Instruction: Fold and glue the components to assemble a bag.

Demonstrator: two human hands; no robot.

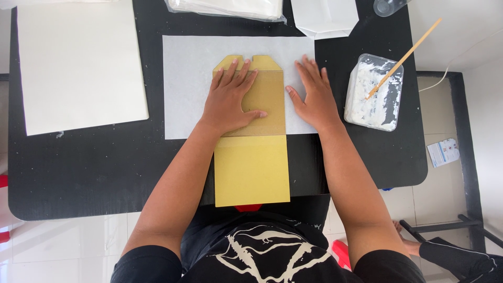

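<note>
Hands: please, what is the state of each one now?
Left hand: open, flat, pressing on the yellow-brown folded paper.
Right hand: open, flat on the white sheet, holding nothing.

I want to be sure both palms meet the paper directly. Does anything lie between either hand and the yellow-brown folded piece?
Nothing visible does. The left hand lies flat on the folded piece; the right hand rests beside its right edge on the white sheet.

A home craft spot — black table (78,167) on white tiled floor (63,246), tub of paste (373,94).
</note>
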